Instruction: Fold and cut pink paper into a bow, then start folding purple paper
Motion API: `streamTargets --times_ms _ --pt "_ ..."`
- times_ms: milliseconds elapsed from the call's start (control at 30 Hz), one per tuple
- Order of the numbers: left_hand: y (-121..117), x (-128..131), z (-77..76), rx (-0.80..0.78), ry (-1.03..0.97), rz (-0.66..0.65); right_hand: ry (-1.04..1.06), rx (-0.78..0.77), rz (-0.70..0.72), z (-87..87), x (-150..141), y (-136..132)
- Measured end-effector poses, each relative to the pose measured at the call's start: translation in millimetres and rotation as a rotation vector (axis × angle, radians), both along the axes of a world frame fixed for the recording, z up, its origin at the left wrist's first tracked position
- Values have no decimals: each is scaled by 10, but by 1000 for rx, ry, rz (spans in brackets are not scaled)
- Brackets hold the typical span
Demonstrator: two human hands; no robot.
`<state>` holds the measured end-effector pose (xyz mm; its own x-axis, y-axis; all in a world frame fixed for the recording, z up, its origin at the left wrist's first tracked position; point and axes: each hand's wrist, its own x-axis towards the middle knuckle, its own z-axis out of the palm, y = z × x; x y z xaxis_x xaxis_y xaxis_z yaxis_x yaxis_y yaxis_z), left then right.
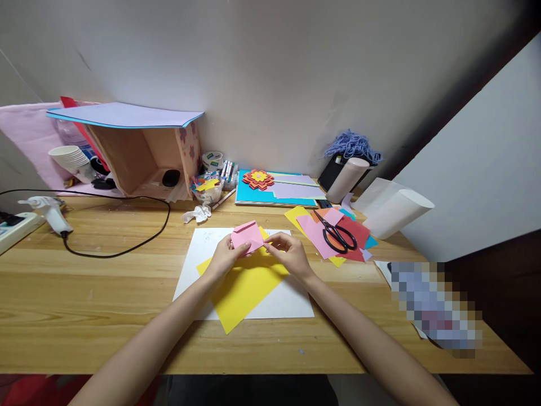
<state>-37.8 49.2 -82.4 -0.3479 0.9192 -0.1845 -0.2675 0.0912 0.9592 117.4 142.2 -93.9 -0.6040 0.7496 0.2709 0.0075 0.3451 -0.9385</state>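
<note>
A small pink paper, folded along its top edge and creased, is held up over the middle of the table. My left hand grips its left side, thumb on the front. The fingers of my right hand pinch its right corner. Below lies a yellow sheet, turned at an angle on a larger white sheet. Part of the yellow sheet is hidden by my hands and the pink paper.
Black-handled scissors rest on coloured paper scraps at right. A white glue gun with a looping black cord is at left. Behind stand an open box, a layered paper flower on blue sheets, and a pink cylinder.
</note>
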Motion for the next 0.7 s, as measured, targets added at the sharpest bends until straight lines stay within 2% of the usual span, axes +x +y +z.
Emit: streamTargets --times_ms 167,333,467,567,700 --pt "4 13 -17 21 125 32 24 -261 74 -32 -37 40" --pt "-10 20 -41 83 269 -107 82 -387 79 -62 -49 36" --pt "-25 17 -42 68 349 -158 54 -323 66 -28 -27 26" --pt "-19 11 -43 66 352 -137 37 -182 -1 0 -9 34" --pt "13 3 -27 -56 146 -23 34 88 -123 41 26 42"
